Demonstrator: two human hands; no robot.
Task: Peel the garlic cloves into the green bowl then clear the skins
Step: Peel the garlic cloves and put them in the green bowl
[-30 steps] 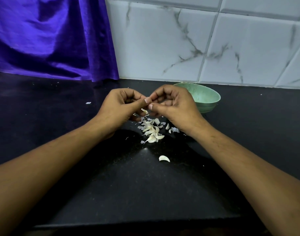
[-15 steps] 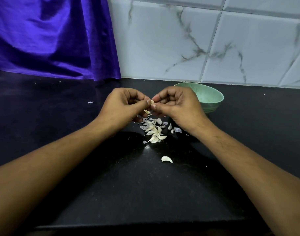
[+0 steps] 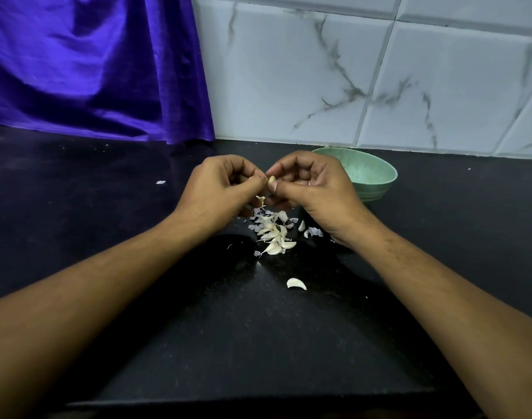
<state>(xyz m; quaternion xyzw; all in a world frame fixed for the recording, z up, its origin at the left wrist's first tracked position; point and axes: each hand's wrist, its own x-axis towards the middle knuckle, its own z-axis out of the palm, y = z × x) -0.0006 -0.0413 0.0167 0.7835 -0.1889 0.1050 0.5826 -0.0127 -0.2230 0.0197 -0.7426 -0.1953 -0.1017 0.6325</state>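
Far to the left of the hands, a glossy purple cloth [image 3: 92, 65] hangs in soft folds down to the black, faintly speckled tabletop [image 3: 77, 231]. A small papery scrap of skin [image 3: 160, 182] lies just left of the left hand [image 3: 219, 189]. That hand is curled, its thumb and fingertips pinching one end of a pale garlic clove [image 3: 271, 179] held between the two hands. A thin, ragged strip of peel [image 3: 261, 200] dangles below it. Under the hands and slightly nearer the person sits a loose pile of cloves [image 3: 274, 234], cream-white and crescent-shaped, mixed with flaky white and lilac skins. One smooth curved clove [image 3: 296, 283] lies alone, nearer the person than the pile, between the forearms. The right hand [image 3: 313, 189] is also curled and pinches the other end of the same clove with thumb and forefinger. Just behind and to the right of it stands the round green bowl [image 3: 376, 189], matte and mottled; what it holds cannot be seen. Behind everything rise glossy white tiles [image 3: 319, 71] with grey marble veins.
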